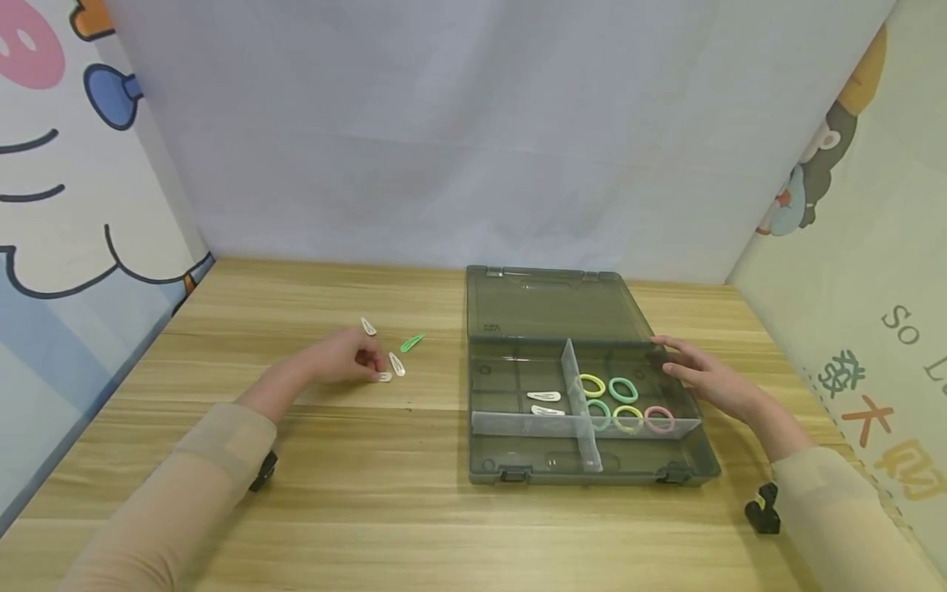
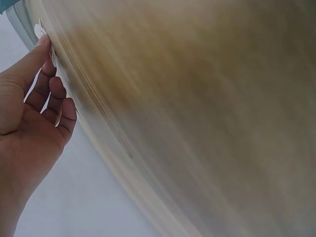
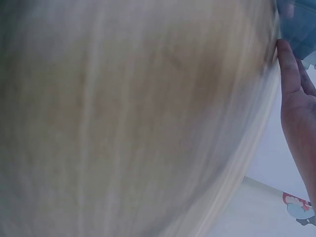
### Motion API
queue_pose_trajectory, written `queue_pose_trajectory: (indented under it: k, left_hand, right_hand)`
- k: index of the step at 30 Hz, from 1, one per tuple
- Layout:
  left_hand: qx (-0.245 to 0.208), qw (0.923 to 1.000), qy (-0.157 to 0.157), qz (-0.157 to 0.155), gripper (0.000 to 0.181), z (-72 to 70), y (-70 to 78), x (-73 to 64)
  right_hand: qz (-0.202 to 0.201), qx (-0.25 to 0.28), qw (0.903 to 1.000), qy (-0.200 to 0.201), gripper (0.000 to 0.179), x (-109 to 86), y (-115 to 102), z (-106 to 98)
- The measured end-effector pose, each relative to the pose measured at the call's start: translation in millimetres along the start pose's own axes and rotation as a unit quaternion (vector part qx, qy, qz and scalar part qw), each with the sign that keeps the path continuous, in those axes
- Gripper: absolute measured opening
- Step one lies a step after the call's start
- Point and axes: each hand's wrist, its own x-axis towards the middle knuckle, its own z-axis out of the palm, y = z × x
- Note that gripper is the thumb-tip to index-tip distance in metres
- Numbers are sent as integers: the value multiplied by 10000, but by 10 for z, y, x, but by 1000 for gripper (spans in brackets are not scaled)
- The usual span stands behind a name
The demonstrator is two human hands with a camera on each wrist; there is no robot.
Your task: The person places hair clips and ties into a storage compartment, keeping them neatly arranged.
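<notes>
My left hand (image 1: 346,357) pinches a white snap hair clip (image 1: 385,376) down at the tabletop; in the left wrist view the clip (image 2: 39,31) shows at the thumb tip. Close by lie two more white hair clips, one beside the fingers (image 1: 397,364) and one farther back (image 1: 368,326), plus a green hair clip (image 1: 412,343). My right hand (image 1: 713,382) rests its fingers against the right side of a grey see-through box (image 1: 484,473). Two white clips (image 1: 545,396) lie in the box's back left compartment. Its back right compartment holds several hair ties (image 1: 624,389) in yellow, green and pink.
The box lid (image 1: 555,304) lies folded back behind the box. Clear dividers (image 1: 525,424) split the inside into compartments. A pale cloth wall (image 1: 473,140) stands behind the wooden table (image 1: 370,526), with printed panels at both sides.
</notes>
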Motion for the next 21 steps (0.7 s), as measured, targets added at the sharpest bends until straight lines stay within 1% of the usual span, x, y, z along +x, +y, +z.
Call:
queue_pose_trajectory:
  k: [9, 16, 21]
  left_hand:
    - [-97, 9999, -137, -27, 7, -18, 34, 9]
    - [-280, 9991, -279, -122, 7, -21, 24, 14]
    - [-289, 9991, -304, -104, 6, -15, 17, 17]
  right_hand:
    - [-19, -56, 10000, 3, 57, -6, -8, -2]
    - [-31, -29, 10000, -23, 58, -2, -3, -10]
    - [-19, -25, 10000, -41, 58, -14, -13, -9]
